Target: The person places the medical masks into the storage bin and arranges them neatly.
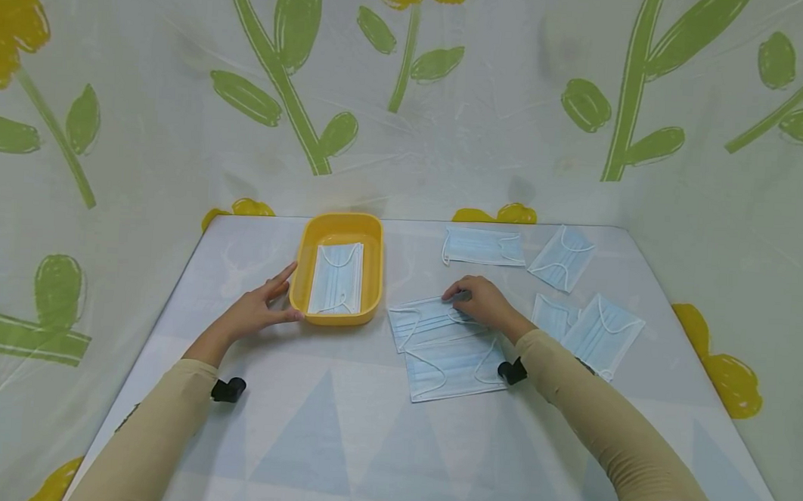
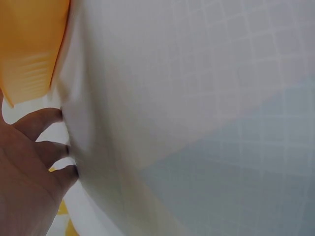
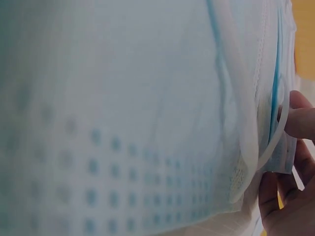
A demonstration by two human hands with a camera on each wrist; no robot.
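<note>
A yellow tray stands on the left half of the table, with light-blue face masks lying flat in it. My left hand rests against its left side and near corner, fingers spread; the left wrist view shows the hand beside the tray wall. To the right of the tray, my right hand pinches the far edge of a pleated face mask. That one overlaps another face mask nearer me. Up close, thumb and fingers are at the mask's edge.
Farther back lie a flat face mask and a tilted face mask. Two more, one face mask overlapping another face mask, lie right of my right wrist. A flower-patterned curtain rises behind the table.
</note>
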